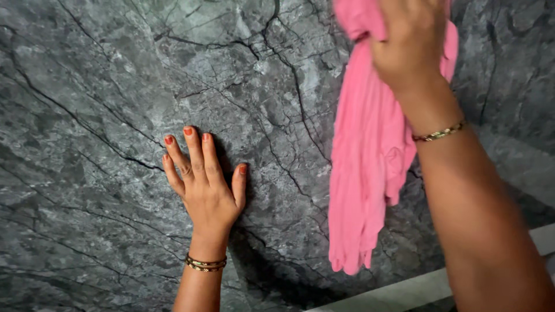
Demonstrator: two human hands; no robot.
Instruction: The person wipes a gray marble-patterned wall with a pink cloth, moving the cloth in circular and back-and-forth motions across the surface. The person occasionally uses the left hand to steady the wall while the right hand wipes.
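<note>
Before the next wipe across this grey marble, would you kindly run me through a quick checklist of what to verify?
1. Right hand has a firm grip on the pink cloth: ok, fingers closed on its bunched top.
2. Cloth pressed to the marble surface: cannot tell; most of it hangs loose.
3. Left hand braced: ok, flat on the stone, fingers spread.
4. Left hand out of the cloth's way: ok, well apart from it.
5. Bracelets away from the cloth: ok.
6. Surface already clean: cannot tell; the dark veins hide any marks.
</note>
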